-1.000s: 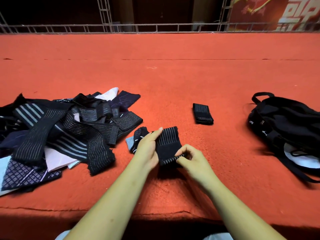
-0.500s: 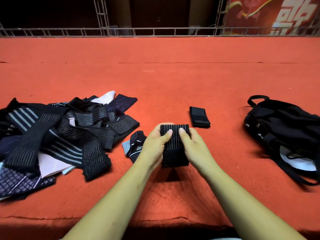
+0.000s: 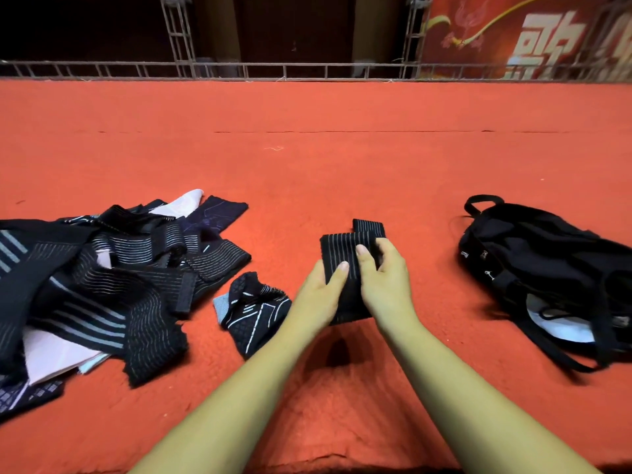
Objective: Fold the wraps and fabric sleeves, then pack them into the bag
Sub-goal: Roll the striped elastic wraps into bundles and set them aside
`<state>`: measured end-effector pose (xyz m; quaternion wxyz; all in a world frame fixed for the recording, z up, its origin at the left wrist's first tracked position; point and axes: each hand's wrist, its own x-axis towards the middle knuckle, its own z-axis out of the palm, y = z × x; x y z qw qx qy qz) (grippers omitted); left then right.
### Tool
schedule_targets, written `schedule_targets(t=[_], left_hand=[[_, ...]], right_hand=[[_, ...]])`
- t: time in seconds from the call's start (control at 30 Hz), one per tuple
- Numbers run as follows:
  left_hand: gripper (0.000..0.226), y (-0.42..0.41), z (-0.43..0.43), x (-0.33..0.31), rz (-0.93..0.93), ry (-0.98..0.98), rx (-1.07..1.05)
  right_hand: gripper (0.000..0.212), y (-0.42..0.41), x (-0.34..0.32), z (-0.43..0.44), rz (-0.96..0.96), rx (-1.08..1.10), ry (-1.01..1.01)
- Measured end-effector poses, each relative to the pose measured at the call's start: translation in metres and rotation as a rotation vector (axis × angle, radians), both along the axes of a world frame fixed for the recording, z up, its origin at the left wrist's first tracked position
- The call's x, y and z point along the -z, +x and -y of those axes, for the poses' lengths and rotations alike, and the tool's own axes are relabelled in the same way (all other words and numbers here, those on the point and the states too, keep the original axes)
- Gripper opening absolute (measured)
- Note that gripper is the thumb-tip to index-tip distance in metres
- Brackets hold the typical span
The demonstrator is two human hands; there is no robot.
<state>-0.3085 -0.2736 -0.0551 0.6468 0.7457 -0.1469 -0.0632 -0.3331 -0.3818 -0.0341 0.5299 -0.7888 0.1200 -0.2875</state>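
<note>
A folded black striped wrap (image 3: 338,249) is held between both hands just above the red carpet. My left hand (image 3: 319,295) grips its left edge, thumb on top. My right hand (image 3: 384,278) grips its right edge, thumb on top. Directly behind it lies another folded black wrap (image 3: 369,227), partly hidden by my right fingers. A black bag (image 3: 533,261) lies open at the right. A heap of unfolded wraps and fabric sleeves (image 3: 113,268) spreads over the left side.
A small dark patterned sleeve (image 3: 254,309) lies just left of my left wrist. The red carpet (image 3: 325,165) stretches far back to a metal truss railing (image 3: 273,68). The carpet's front edge runs under my forearms.
Both hands have carried the folded wrap forward and to the right, up against the folded wrap lying on the carpet. One second ago the hands were still folding it.
</note>
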Motion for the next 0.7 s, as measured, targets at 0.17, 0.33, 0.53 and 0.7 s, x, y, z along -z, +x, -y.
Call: schedule_targets(t=[0.17,0.33,0.53,0.7], left_hand=[[0.037,0.021,0.021,0.000,0.049,-0.067,-0.053],[0.003,0.055,0.052,0.007,0.040,-0.050,-0.041],[0.010,0.110,0.089,0.021,-0.051,0.065,-0.084],[0.019,0.161,0.117,0.028,-0.032,0.117,-0.089]], right_hand=[[0.008,0.013,0.011,0.024,-0.045,-0.008,0.041],[0.009,0.034,0.029,0.051,-0.098,-0.010,-0.007],[0.010,0.083,0.042,0.089,-0.117,0.048,-0.048],[0.012,0.142,0.050,0.121,-0.134,0.137,-0.085]])
